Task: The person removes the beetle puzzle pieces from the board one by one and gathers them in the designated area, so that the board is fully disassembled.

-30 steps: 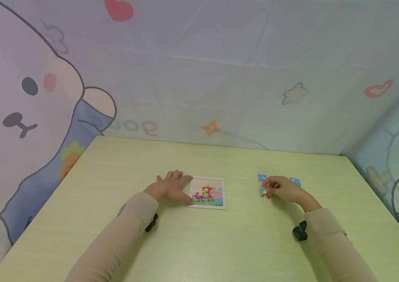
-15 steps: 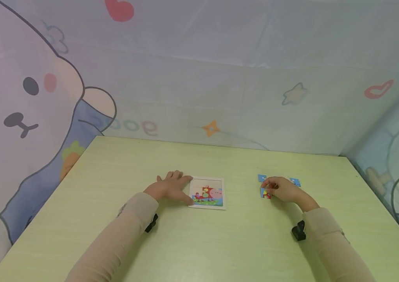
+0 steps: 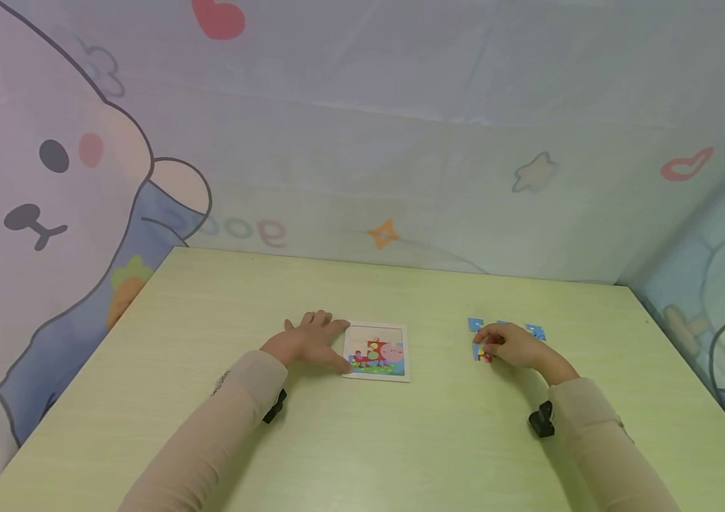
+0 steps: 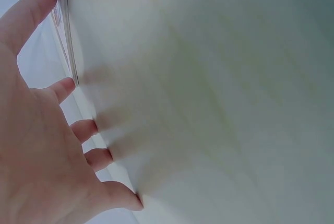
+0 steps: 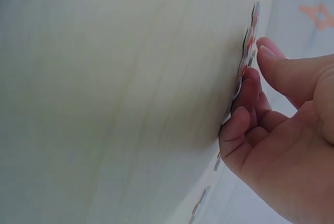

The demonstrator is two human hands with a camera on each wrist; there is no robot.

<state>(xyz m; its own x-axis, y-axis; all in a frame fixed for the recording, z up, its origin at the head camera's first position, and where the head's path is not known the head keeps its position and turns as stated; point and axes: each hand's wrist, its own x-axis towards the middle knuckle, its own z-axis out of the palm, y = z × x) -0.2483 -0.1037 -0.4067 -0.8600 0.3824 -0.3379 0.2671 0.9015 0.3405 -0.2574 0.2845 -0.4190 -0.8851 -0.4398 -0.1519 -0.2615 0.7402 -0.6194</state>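
On the table a square puzzle board [image 3: 376,377] with a white rim carries a partly filled picture of a pink and red cartoon figure on green grass. My left hand [image 3: 311,341] spreads around its left edge, thumb and a finger touching the rim; in the left wrist view the hand [image 4: 42,145] shows its fingertips on the tabletop. To the right, my right hand [image 3: 516,347] has curled fingers at a blue, yellow and red puzzle piece [image 3: 482,353]. In the right wrist view the thumb and index finger of the hand [image 5: 282,125] pinch at a piece [image 5: 245,51], partly hidden.
A blue puzzle piece [image 3: 475,324] lies behind my right fingers, and another blue piece [image 3: 536,331] lies beyond the hand. More pieces are partly covered by the hand. The pale wooden table [image 3: 362,441] ends at a printed cloth backdrop [image 3: 336,142].
My left hand stays at the board. The right hand keeps at the same piece, its wrist shifting slightly left; the fingers have barely moved.
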